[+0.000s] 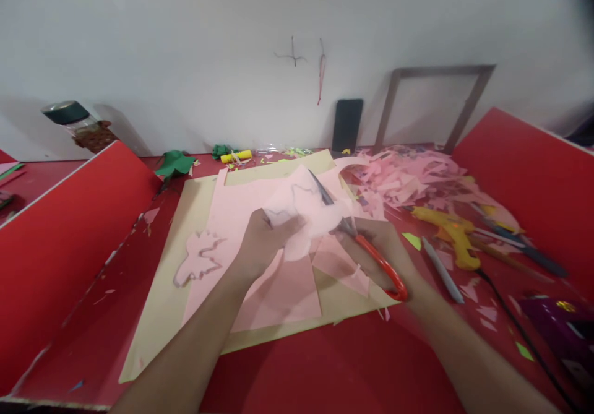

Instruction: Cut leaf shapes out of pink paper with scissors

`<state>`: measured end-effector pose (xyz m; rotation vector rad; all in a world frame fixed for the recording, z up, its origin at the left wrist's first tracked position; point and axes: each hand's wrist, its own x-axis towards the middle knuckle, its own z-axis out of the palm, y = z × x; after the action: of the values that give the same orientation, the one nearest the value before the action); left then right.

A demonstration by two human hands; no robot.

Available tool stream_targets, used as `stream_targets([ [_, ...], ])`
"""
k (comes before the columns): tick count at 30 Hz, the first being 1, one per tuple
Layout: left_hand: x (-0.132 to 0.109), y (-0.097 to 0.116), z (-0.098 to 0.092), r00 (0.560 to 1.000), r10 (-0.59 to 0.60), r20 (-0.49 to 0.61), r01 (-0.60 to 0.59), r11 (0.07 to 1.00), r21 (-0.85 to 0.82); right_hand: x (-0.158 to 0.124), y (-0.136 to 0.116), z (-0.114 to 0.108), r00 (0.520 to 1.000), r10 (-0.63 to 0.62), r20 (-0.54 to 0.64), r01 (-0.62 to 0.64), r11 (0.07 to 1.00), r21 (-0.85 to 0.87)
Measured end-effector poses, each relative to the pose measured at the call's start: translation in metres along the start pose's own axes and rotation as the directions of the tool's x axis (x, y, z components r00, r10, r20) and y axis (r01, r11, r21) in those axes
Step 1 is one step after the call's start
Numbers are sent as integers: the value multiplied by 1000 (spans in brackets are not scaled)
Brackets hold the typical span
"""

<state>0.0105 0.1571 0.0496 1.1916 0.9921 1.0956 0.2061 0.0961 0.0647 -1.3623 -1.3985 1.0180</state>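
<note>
My left hand (269,241) pinches a piece of pale pink paper (301,207) with a pencil outline drawn on it. In my right hand (371,247) are scissors (378,262) with red-orange handles, their blades against the paper's right side. Motion blurs the paper's edge near the blades, so I cannot tell how far they are parted. Below the hands, larger pink sheets (288,296) lie over a cream sheet (160,321). A cut-out pink shape with a dark outline (197,256) rests on the left part of these sheets.
Pink paper scraps (408,176) are heaped at the back right. Nearby lie a yellow glue gun (452,234) with a black cord and a grey pen-like stick (443,271). Red panels (69,265) flank the table. A dark phone (348,123) leans on the white wall beside a frame (390,104).
</note>
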Motion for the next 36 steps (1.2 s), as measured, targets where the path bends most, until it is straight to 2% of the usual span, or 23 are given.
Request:
stream_targets([
  [3, 3, -2, -2, 1000, -13, 10, 13, 998, -58, 0, 3, 1, 1000, -15, -24, 14, 1000, -5],
  [5, 4, 0, -4, 994, -88, 68, 96, 988, -123, 1, 7, 2, 998, -34, -45, 33, 999, -8],
  [8, 3, 5, -6, 950, -209, 231, 257, 944, -205, 3, 12, 2, 994, -59, -94, 58, 998, -15],
  [10, 4, 6, -7, 930, -263, 259, 324, 916, -236, 4, 14, 2, 992, -59, -108, 55, 998, -37],
  [12, 7, 6, -8, 933, -313, 176, 356, 872, -337, 5, 15, 2, 994, -55, -92, 49, 996, -70],
  [15, 13, 6, -8, 937, -349, -24, 267, 756, -598, 4, 16, 4, 996, -86, -34, 80, 983, -164],
  [17, 14, 7, -6, 937, -340, -73, 200, 700, -686, 2, 18, 7, 994, -109, -7, 103, 959, -263],
  [18, 13, 8, -4, 946, -318, -60, 190, 694, -694, 1, 19, 8, 993, -116, 0, 110, 944, -312],
  [20, 9, 10, 0, 966, -257, 26, 209, 721, -661, 0, 20, 10, 993, -121, 1, 112, 917, -382],
  [23, 1, 12, 6, 977, -172, 123, 212, 818, -535, 0, 19, 12, 995, -98, -8, 85, 901, -425],
  [25, -1, 11, 9, 987, -139, 74, 158, 879, -450, 0, 18, 12, 996, -88, 4, 81, 898, -432],
  [28, 0, 7, 8, 995, -81, -55, 54, 918, -392, 0, 15, 10, 994, -77, 79, 104, 896, -431],
  [30, 1, 6, 6, 994, -37, -99, 1, 940, -340, 0, 14, 8, 989, -51, 142, 109, 893, -436],
  [32, 2, 6, 3, 992, 29, -120, -55, 976, -213, 0, 14, 6, 980, -38, 195, 118, 901, -417],
  [34, 3, 7, 0, 988, 99, -122, -108, 992, -72, 0, 15, 5, 969, -35, 245, 118, 936, -333],
  [36, 3, 8, -2, 982, 145, -119, -147, 989, -11, -1, 14, 4, 951, -25, 309, 82, 982, -173],
])
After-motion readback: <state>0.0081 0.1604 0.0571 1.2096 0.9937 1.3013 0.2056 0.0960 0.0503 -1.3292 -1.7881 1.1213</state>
